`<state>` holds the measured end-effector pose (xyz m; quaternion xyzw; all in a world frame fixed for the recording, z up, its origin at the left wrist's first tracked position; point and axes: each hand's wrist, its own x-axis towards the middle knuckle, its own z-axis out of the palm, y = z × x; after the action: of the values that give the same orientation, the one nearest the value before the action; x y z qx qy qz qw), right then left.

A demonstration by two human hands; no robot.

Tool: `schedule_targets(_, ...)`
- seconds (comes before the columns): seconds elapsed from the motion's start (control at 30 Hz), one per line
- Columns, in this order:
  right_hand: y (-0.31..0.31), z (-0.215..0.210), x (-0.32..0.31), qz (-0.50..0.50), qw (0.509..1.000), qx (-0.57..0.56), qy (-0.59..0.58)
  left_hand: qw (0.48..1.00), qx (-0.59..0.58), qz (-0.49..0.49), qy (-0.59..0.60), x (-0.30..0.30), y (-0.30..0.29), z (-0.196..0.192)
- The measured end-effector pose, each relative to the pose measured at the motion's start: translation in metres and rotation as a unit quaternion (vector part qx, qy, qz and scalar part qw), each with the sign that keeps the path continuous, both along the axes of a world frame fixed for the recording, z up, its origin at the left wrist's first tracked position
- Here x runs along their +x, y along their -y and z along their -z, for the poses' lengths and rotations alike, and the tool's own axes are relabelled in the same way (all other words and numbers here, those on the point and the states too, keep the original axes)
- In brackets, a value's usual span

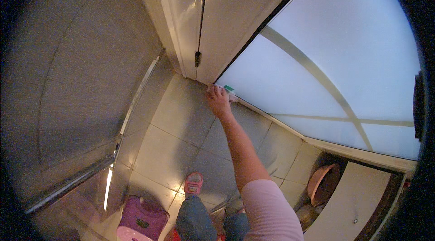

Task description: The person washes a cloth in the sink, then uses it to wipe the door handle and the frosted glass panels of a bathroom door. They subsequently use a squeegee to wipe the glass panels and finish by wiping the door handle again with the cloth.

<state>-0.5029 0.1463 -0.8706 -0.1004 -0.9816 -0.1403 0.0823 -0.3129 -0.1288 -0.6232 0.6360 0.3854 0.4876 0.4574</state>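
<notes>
My right hand is stretched far forward, the arm in a pink short sleeve. Its fingers are closed over a small white-and-green pack at the bottom corner of the frosted glass door. The hand covers much of the pack, so its exact kind is hard to make out. Just beyond the fingers, a pale door frame meets the floor. My left hand is out of sight.
Grey tiles make up the floor. A purple stool stands at the lower left beside my foot in a pink slipper. At the lower right, a pinkish basin sits beside a white cabinet. A large grey panel lines the left.
</notes>
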Motion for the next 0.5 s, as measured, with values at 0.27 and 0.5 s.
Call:
schedule_targets(0.27,-0.037,-0.016,0.075,-0.043,0.983,0.038,0.172,1.000,-0.011,0.001,0.009,0.010,-0.011,0.007)
schedule_targets(0.5,-0.077,-0.016,0.178,-0.042,0.977,0.073,0.196,1.000,0.000,0.021,0.018,0.043,-0.024,0.005)
